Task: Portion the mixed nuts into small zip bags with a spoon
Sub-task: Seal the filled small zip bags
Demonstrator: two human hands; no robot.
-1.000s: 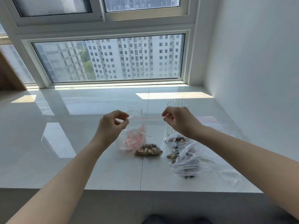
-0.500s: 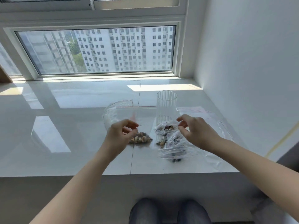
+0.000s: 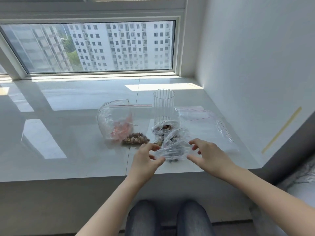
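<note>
Left hand (image 3: 144, 160): thumb and fingers pinch the near small bag (image 3: 172, 150) at its left edge.
Right hand (image 3: 207, 156): fingers spread and relaxed at the bag's right edge, holding nothing.
Nuts (image 3: 135, 140): low in the big bag (image 3: 117, 121) on the sill (image 3: 68, 133), left of the glass (image 3: 164, 106).
Second small bag (image 3: 162, 129): before the glass.

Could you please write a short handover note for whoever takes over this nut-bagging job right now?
Left hand and right hand: fingers spread at either side of the nearest small zip bag; firm grip not clear.
Big bag lies on the sill with mixed nuts at its bottom and something orange inside.
Glass stands behind; another filled small bag in front of it; empty bags to the right.
Done: some small bags hold nuts.
Left: nuts remain in the big bag.
</note>
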